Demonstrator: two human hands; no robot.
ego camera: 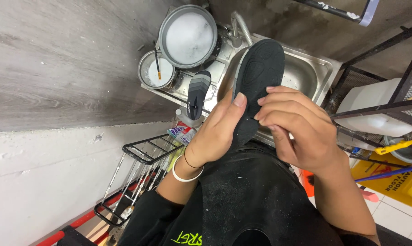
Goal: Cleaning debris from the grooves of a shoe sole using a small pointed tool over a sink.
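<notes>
- Insole (260, 68), black and flat, stands almost upright over the metal sink (306, 68), with its patterned face turned to the camera.
- The left hand (217, 132) is closed around the lower left edge of the insole; the thumb lies flat on its face and the other fingers go behind it.
- The right hand (297, 125) is curled and pinches the right edge near the middle, with the fingertips touching the rim of the insole.
- It looks to me like the person is checking or rubbing the edge with the fingertips, so the step in hand is cleaning or inspecting, not rinsing; I see no running water from the tap (240, 29).
- A grey striped shoe (197, 93) lies on the counter part of the sink, just beside the left hand.
- Behind it a big round basin (187, 36) holds soapy water, and a smaller bowl (157, 70) next to it holds white liquid with a thin brush (157, 61) standing inside.
- A next move would call for a firm hold with the left hand, because the insole is soft and bends easily, and for keeping it above the sink so that drips fall inside.
- On the right stand a black wire rack (379, 109) and a yellow floor sign (397, 182), well apart from the hands.
</notes>
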